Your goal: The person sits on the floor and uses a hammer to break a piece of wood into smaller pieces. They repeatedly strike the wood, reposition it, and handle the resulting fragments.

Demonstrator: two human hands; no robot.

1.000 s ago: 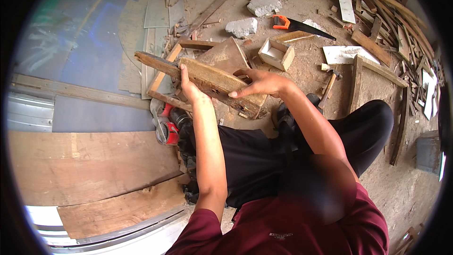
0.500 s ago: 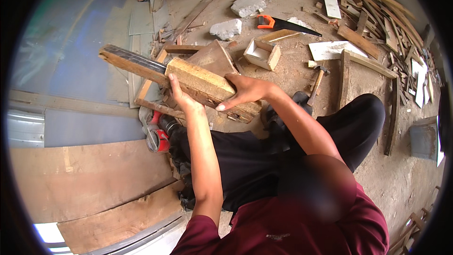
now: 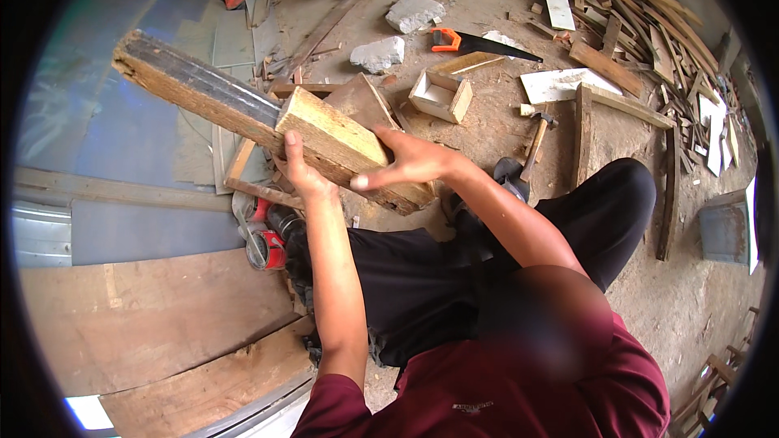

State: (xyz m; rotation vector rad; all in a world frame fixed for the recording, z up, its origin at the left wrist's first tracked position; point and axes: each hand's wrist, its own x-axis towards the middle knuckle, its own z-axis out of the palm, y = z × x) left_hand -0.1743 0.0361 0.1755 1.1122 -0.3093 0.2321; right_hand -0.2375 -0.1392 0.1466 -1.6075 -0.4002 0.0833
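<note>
A long, weathered wooden beam (image 3: 195, 85) with a dark top face slants across in front of me, raised off the ground. Against its nearer half lies a shorter, pale, rough wood block (image 3: 333, 131). My left hand (image 3: 308, 177) is closed round the side of the pair, thumb up by the end of the short block. My right hand (image 3: 412, 161) grips the two pieces farther right, fingers behind the block and thumb across the front. The undersides, and most of the left fingers, are hidden.
An open wooden box (image 3: 441, 96), a saw (image 3: 483, 45) with an orange handle, and a hammer (image 3: 535, 144) lie on the dirt floor beyond. Red cans (image 3: 266, 250) stand by my foot. Concrete chunks (image 3: 378, 54) and a scrap wood pile (image 3: 633, 24) sit farther back.
The beam and block have swung, their far-left end moving left and up and looking nearer. Both hands keep their hold, the right shifting slightly left.
</note>
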